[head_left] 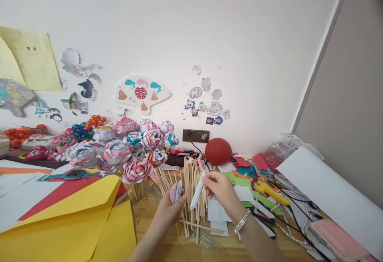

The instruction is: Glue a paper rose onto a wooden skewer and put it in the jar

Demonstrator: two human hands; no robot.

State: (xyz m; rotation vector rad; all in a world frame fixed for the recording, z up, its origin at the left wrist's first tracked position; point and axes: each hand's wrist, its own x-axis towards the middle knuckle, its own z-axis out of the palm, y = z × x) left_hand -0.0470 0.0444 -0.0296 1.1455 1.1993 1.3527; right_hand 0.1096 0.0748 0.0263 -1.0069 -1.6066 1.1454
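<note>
My left hand (172,208) is closed around a small rolled paper flower bud (176,192), white with pinkish folds. Between the thumb and fingers of my right hand (218,186) is a folded strip of white paper (198,192), held slanting down to the left. Bud and strip are apart, with a gap between them. Beneath both hands lies a spread of thin wooden sticks (194,174). Finished paper flowers (137,169) in white, pink and blue stand bunched to the left of my hands.
Yellow paper sheets (68,222) cover the left front of the table. A red balloon (218,151) rests by the wall socket (196,135). To the right are a yellow glue gun (272,193) with cables, scattered paper scraps (242,180), a pink-topped box (338,240) and a large white sheet (329,190).
</note>
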